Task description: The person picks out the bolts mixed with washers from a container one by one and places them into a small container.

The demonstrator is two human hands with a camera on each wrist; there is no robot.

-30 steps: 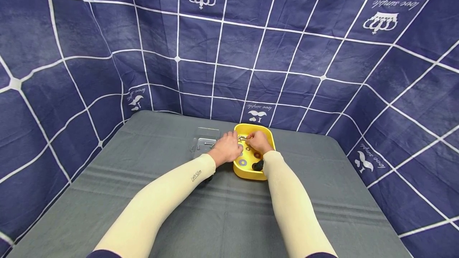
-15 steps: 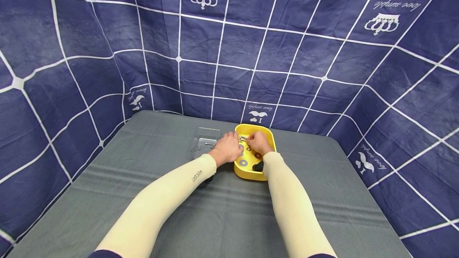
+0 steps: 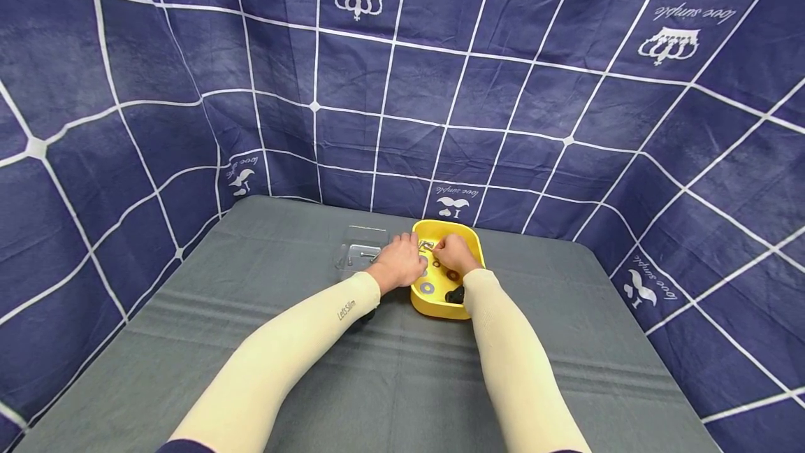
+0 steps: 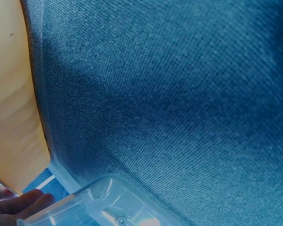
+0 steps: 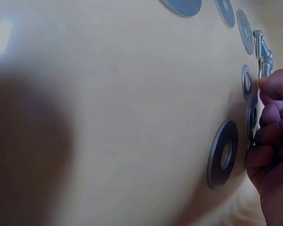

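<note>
In the head view, my left hand point(image 3: 399, 261) holds the left wall of a yellow bin point(image 3: 443, 309), its thumb over the inner side. Its fingertips show beside the bin wall in the left wrist view, close to a clear plastic box point(image 4: 108, 188). My right hand point(image 3: 455, 254) reaches into the far part of the bin. Thumb and finger pinch a silver bolt point(image 5: 267, 66) there, beside another bolt point(image 5: 258, 38). Flat washers lie on the bin floor, including a large dark washer point(image 5: 223, 154) and a smaller washer point(image 5: 246, 81) near my right fingers.
The clear box stands left of the bin, partly behind my left hand, with silver bolts point(image 3: 367, 254) inside. A grey cloth point(image 3: 302, 383) covers the table. Blue curtains point(image 3: 503, 89) with white lines rise at the back and sides.
The left hand stays on the bin wall. The right hand shifts only very slightly at the bolts in the bin, and its wrist turns a little.
</note>
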